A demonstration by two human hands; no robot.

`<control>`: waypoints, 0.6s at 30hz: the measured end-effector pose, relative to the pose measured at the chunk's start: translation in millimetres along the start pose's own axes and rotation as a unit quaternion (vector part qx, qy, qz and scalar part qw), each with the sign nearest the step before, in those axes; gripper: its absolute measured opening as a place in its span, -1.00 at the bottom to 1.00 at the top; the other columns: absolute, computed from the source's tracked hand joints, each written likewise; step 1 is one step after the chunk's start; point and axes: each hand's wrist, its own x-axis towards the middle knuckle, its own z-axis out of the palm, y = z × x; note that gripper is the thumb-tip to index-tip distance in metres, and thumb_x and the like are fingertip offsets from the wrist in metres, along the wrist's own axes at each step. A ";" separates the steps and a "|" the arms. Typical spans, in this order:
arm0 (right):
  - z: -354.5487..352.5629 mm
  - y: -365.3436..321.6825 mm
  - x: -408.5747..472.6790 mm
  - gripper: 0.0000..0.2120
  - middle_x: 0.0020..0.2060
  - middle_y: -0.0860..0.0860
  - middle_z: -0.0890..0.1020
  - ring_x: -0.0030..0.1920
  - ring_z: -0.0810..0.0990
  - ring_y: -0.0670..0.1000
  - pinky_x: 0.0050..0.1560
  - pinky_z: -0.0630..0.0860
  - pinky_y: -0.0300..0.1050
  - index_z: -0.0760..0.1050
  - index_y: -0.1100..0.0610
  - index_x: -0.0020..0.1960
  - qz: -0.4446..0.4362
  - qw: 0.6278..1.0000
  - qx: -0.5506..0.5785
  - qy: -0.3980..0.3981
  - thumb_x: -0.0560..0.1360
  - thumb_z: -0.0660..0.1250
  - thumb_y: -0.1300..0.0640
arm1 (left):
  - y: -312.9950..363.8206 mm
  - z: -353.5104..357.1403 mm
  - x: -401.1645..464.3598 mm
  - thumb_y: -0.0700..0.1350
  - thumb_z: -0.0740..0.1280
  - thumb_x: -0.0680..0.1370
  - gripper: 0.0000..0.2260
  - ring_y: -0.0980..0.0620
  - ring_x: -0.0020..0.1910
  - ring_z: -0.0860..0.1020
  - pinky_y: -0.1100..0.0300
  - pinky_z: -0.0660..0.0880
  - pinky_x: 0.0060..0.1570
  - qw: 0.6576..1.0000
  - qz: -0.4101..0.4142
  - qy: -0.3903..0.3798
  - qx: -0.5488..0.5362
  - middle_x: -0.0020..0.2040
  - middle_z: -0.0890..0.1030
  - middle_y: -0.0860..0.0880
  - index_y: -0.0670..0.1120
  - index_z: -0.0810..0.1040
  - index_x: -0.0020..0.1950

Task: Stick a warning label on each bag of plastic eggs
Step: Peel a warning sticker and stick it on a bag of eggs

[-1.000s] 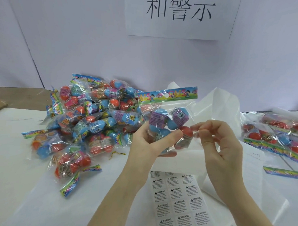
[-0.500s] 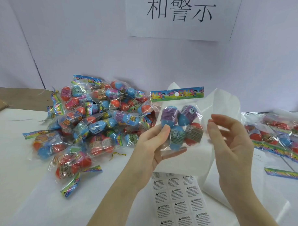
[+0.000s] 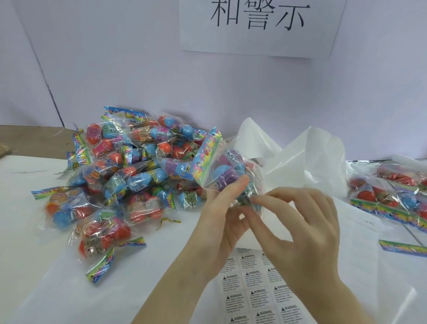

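Both hands meet at one clear plastic bag of coloured eggs: left hand grips it tilted, right hand pinches its lower edge. White warning-label sheet lies below them on the table.

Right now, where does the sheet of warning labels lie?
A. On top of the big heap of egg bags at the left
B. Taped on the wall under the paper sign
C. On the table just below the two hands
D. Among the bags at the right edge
C: the sheet of warning labels lies flat on the table, below the left hand and right hand that hold the bag of eggs.
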 end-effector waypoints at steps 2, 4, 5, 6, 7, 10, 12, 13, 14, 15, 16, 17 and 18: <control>0.4 1.3 -0.4 -0.85 -0.29 0.01 0.63 -0.22 0.46 -0.04 -0.20 0.38 -0.09 0.67 0.14 -0.23 0.002 1.000 0.010 0.011 0.44 0.40 0.09 | -0.5 -0.3 1.0 -0.05 0.35 0.36 -0.44 0.02 -0.19 0.51 0.26 0.55 -0.21 1.000 0.004 -0.010 -0.024 -0.06 0.50 -0.13 -0.22 0.36 0.31; 1.2 1.4 -0.6 -0.86 -0.31 0.01 0.62 -0.23 0.46 -0.05 -0.23 0.39 -0.07 0.66 0.15 -0.25 0.016 0.999 0.028 0.021 0.44 0.41 0.11 | -2.1 -1.0 2.4 -0.06 0.34 0.37 -0.53 -0.03 -0.10 0.51 0.22 0.59 -0.12 0.999 0.004 -0.019 -0.032 -0.03 0.50 -0.15 -0.16 0.38 0.24; 1.5 1.0 -0.8 -0.86 -0.32 0.01 0.62 -0.24 0.46 -0.05 -0.24 0.40 -0.06 0.66 0.15 -0.24 0.025 0.999 0.039 0.027 0.43 0.41 0.12 | -3.0 -1.7 2.4 -0.06 0.34 0.38 -0.57 -0.03 -0.08 0.52 0.22 0.59 -0.10 0.999 0.006 -0.024 -0.039 -0.05 0.53 -0.13 -0.16 0.41 0.20; 1.6 0.7 -1.0 -0.87 -0.32 0.01 0.62 -0.24 0.47 -0.06 -0.25 0.40 -0.06 0.67 0.16 -0.24 0.034 0.998 0.050 0.033 0.43 0.41 0.12 | -3.5 -2.4 2.4 -0.07 0.34 0.38 -0.63 0.00 -0.12 0.54 0.23 0.59 -0.12 0.999 0.009 -0.027 -0.047 -0.10 0.56 -0.10 -0.16 0.45 0.14; 1.6 0.8 -1.1 -0.88 -0.32 0.01 0.61 -0.24 0.47 -0.07 -0.26 0.41 -0.06 0.67 0.16 -0.23 0.041 0.997 0.060 0.037 0.42 0.42 0.13 | -4.2 -3.1 2.6 -0.08 0.34 0.39 -0.70 0.04 -0.18 0.56 0.25 0.58 -0.16 0.998 0.012 -0.028 -0.054 -0.16 0.59 -0.06 -0.14 0.48 0.07; 2.0 1.1 -2.4 -0.89 -0.28 0.01 0.63 -0.23 0.48 -0.06 -0.25 0.42 -0.07 0.67 0.16 -0.16 0.028 0.997 0.067 0.030 0.43 0.41 0.14 | -4.8 -2.9 2.0 -0.07 0.37 0.42 -0.77 0.00 -0.16 0.58 0.25 0.58 -0.16 0.998 0.003 -0.025 -0.052 -0.21 0.60 -0.07 -0.15 0.51 0.01; 3.4 0.3 -3.9 -0.87 -0.24 0.02 0.65 -0.20 0.48 -0.04 -0.21 0.41 -0.08 0.68 0.16 -0.12 -0.010 0.999 0.048 0.005 0.45 0.39 0.13 | -4.9 -4.0 2.1 -0.03 0.35 0.42 -0.77 0.04 -0.23 0.59 0.29 0.57 -0.18 0.999 -0.014 -0.020 -0.034 -0.25 0.59 -0.06 -0.16 0.52 -0.05; 4.3 -0.2 -4.6 -0.86 -0.22 0.03 0.66 -0.19 0.49 -0.02 -0.19 0.40 -0.08 0.68 0.16 -0.11 -0.032 0.999 0.027 -0.009 0.47 0.38 0.12 | -4.4 -4.2 2.0 -0.01 0.38 0.41 -0.77 0.08 -0.27 0.57 0.31 0.55 -0.20 0.999 -0.023 -0.016 -0.023 -0.27 0.57 -0.05 -0.15 0.53 -0.09; 5.2 -0.5 -5.1 -0.85 -0.20 0.04 0.66 -0.17 0.49 0.00 -0.18 0.40 -0.08 0.68 0.16 -0.09 -0.054 0.998 0.001 -0.021 0.48 0.38 0.11 | -3.8 -3.9 1.8 0.01 0.42 0.40 -0.75 0.09 -0.27 0.55 0.32 0.54 -0.21 0.999 -0.032 -0.007 -0.014 -0.27 0.55 -0.05 -0.15 0.53 -0.10; 5.9 -0.6 -5.5 -0.84 -0.18 0.05 0.67 -0.17 0.51 0.02 -0.17 0.39 -0.08 0.68 0.16 -0.08 -0.074 0.996 -0.027 -0.031 0.48 0.38 0.10 | -4.1 -4.3 2.0 0.04 0.43 0.36 -0.72 0.09 -0.25 0.53 0.32 0.53 -0.21 0.999 -0.037 0.004 -0.007 -0.25 0.54 -0.05 -0.14 0.54 -0.10; 6.4 -0.3 -5.7 -0.84 -0.16 0.04 0.67 -0.19 0.54 0.05 -0.17 0.39 -0.07 0.68 0.16 -0.07 -0.089 0.994 -0.053 -0.036 0.49 0.37 0.10 | -4.9 -4.4 2.5 0.06 0.39 0.32 -0.68 0.09 -0.24 0.52 0.31 0.52 -0.21 0.999 -0.039 0.012 -0.005 -0.23 0.53 -0.06 -0.14 0.54 -0.08; 6.5 -0.2 -6.0 -0.84 -0.16 0.04 0.67 -0.22 0.58 0.08 -0.17 0.38 -0.06 0.69 0.16 -0.07 -0.097 0.992 -0.073 -0.036 0.49 0.37 0.10 | -5.8 -4.8 2.6 0.07 0.35 0.31 -0.67 0.09 -0.24 0.51 0.31 0.51 -0.22 0.999 -0.037 0.014 -0.006 -0.23 0.52 -0.06 -0.14 0.54 -0.07; 6.6 0.0 -6.3 -0.85 -0.16 0.04 0.68 -0.24 0.60 0.10 -0.17 0.38 -0.06 0.69 0.15 -0.07 -0.098 0.991 -0.084 -0.030 0.49 0.37 0.11 | -6.4 -4.6 2.5 0.07 0.34 0.32 -0.68 0.10 -0.25 0.52 0.32 0.52 -0.22 0.999 -0.032 0.009 -0.010 -0.23 0.53 -0.05 -0.14 0.54 -0.07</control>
